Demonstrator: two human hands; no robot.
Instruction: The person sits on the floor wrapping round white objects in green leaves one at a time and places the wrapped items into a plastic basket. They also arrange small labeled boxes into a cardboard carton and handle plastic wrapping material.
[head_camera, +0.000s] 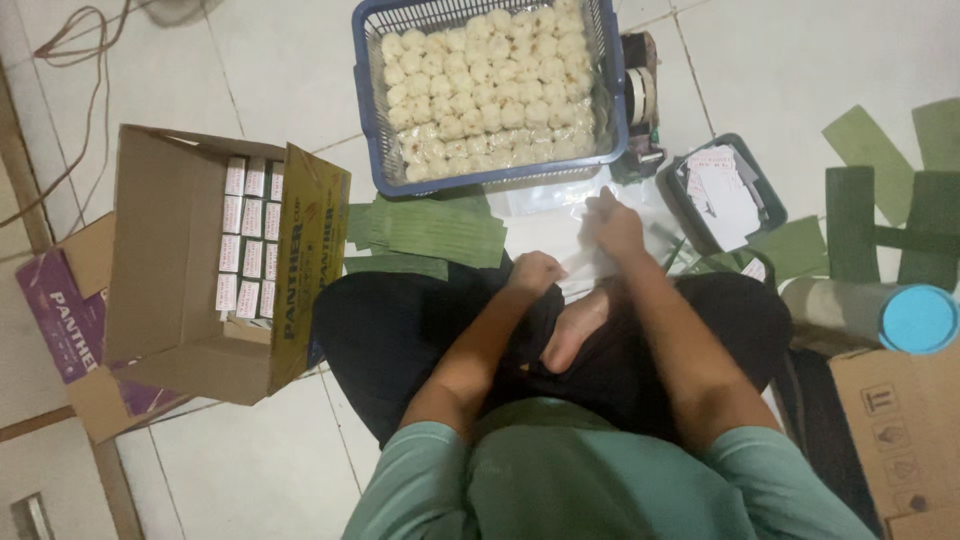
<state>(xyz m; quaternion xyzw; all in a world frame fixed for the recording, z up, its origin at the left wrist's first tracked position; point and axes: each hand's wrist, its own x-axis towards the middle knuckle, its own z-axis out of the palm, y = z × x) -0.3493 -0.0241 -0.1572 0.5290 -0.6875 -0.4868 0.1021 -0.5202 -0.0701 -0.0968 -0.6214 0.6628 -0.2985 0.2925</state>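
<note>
Clear plastic bag (575, 262), frame centre: left hand (535, 272) and right hand (612, 226) pinch it; keep its mouth taut below blue mesh basket (370, 110).

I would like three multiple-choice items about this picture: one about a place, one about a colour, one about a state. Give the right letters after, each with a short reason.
1. Where is the basket of pale dumplings?
A. in front of the person, past the hands
B. inside the cardboard box
C. on the person's lap

2. What colour is the basket?
A. red
B. blue
C. yellow

3. How is the cardboard box at the person's left?
A. taped shut
B. flattened
C. open, with small white packs inside

Answers:
1 A: the basket stands on the floor beyond the left hand and right hand, with green leaf strips between.
2 B: its plastic rim and walls are blue, around the dumplings.
3 C: the box has its flaps spread and the packs show in rows.
</note>
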